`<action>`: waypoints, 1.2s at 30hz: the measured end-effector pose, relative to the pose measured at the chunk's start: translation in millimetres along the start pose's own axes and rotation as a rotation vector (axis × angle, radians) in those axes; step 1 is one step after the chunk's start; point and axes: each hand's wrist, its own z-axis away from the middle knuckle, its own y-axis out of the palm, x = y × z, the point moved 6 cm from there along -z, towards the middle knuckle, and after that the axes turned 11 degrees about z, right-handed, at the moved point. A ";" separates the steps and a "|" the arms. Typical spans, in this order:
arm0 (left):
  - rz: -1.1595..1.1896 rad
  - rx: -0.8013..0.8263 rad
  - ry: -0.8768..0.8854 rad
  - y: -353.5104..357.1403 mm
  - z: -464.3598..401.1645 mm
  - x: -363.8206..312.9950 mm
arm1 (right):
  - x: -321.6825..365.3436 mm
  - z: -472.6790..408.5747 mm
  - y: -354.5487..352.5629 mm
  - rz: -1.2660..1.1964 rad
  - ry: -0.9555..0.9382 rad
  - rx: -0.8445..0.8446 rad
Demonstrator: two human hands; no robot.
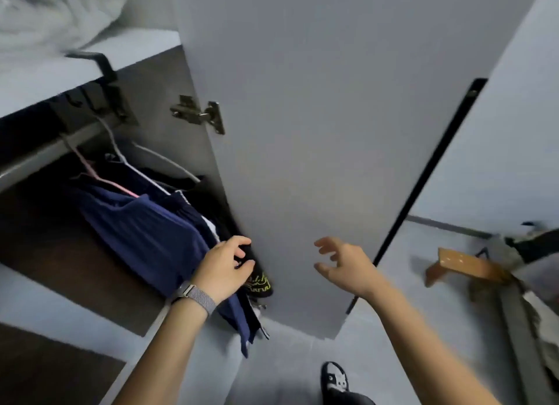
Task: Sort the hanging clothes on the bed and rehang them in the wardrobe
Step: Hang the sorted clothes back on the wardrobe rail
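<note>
Head view: left hand point(225, 267) was curled round a dark garment point(246, 253) at the wardrobe's right edge, pinching it against the navy blue pleated garment point(145, 223). Right hand point(338, 261) hung free in front of the open grey wardrobe door point(302, 132), fingers spread and loosely bent, holding nothing.

Clothes sat on pink and white hangers point(121, 168) on the grey rail point(39, 159) inside the wardrobe. Bed wasn't in frame, so I couldn't tell what was left to sort.

Risks, as I judged them:
- Tugging the dark piece downward could drag its hanger off the rail; hook seating wasn't visible.
- Navy fabric hung past the cabinet edge; shutting the door could trap it near the metal hinge point(199, 114).
- Frame was motion-blurred, so grip depth was uncertain.
</note>
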 end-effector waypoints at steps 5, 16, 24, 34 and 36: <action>-0.052 0.312 0.268 140.0 1.3 -110.8 | -143.5 134.4 -27.6 -0.121 0.421 -0.211; -0.240 0.825 0.635 426.3 157.1 -312.4 | -346.3 487.9 -25.0 -0.281 1.105 -0.534; -0.140 1.197 0.879 604.9 354.3 -418.5 | -402.8 727.4 -0.1 -0.406 1.543 -0.755; -0.213 1.484 0.982 775.4 474.0 -500.3 | -444.4 883.7 44.4 -0.615 1.990 -0.971; -0.258 1.541 0.980 811.6 500.2 -517.8 | -453.6 902.3 49.9 -0.647 2.056 -0.990</action>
